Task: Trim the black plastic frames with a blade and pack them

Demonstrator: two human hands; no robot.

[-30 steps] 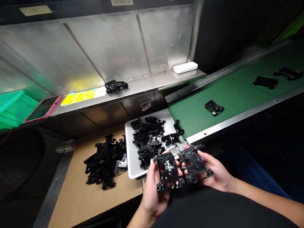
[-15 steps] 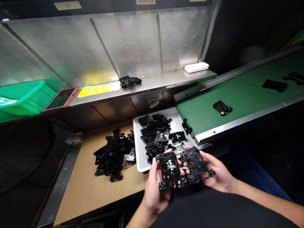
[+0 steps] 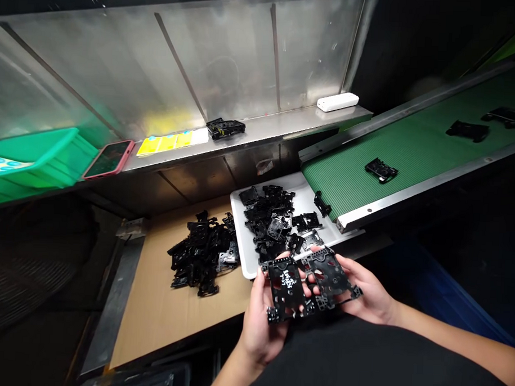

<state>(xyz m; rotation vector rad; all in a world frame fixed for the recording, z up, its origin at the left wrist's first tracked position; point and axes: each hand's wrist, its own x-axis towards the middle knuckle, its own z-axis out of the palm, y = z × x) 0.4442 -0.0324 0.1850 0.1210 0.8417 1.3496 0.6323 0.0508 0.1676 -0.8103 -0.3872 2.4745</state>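
My left hand [image 3: 259, 322] grips a black moulded plastic frame [image 3: 285, 289] with white marks on it. My right hand [image 3: 366, 292] holds a second, similar black frame [image 3: 330, 280], its edge against the first. Both frames are held flat above the near corner of a white tray [image 3: 247, 237]. A heap of black plastic parts [image 3: 267, 216] lies in that tray, just beyond my fingers. Another heap of black parts [image 3: 202, 253] lies on brown cardboard [image 3: 164, 313] to the left.
A green conveyor belt [image 3: 389, 158] with a steel edge runs to the right, carrying several black parts. A steel shelf [image 3: 263, 131] holds a black part, a white box, yellow labels and a phone. A green bin [image 3: 34, 157] stands at the far left.
Both hands still hold their frames in about the same grip. The surroundings have shifted left and upward in view, which suggests the camera moved.
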